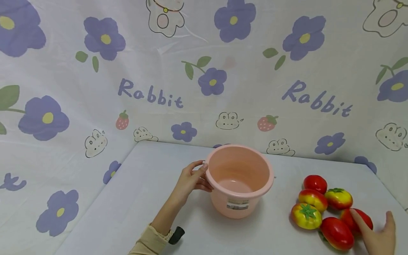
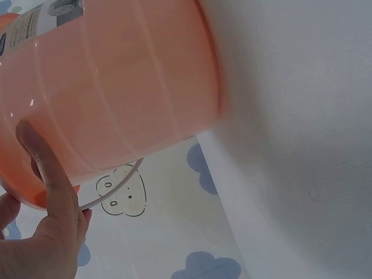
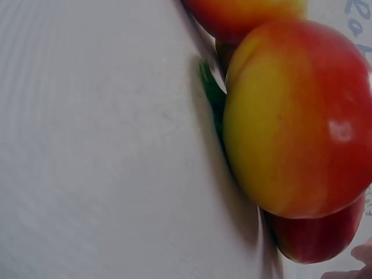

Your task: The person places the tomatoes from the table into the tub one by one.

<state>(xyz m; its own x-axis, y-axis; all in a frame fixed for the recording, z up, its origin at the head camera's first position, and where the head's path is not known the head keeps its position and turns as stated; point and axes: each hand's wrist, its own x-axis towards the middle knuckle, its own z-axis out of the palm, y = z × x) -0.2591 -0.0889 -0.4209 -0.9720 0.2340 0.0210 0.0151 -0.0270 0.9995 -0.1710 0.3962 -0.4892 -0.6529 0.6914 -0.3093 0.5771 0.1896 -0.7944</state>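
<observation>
The red fruit point(image 1: 349, 221) is found just ahead and to the left of the right grip point(image 1: 379, 237), the nearer one, which is spread wide; contact cannot be confirmed, nor the fruit's long axis, partly covered. The pink bucket point(image 1: 221, 203) is held at its rim by the left grip point(image 1: 188, 180), well apart

Head view: R hand point(image 1: 380, 235), cut off at btm edge, hides pt. of a red fruit point(image 1: 365, 216); label point(image 1: 237, 204) on pink bucket point(image 1: 239, 165) too sm. to read. L wrist view: pink bucket cropped at top & L, L hand point(image 2: 52, 224) at btm & L. R wrist view: R hand mostly out of frame.
</observation>
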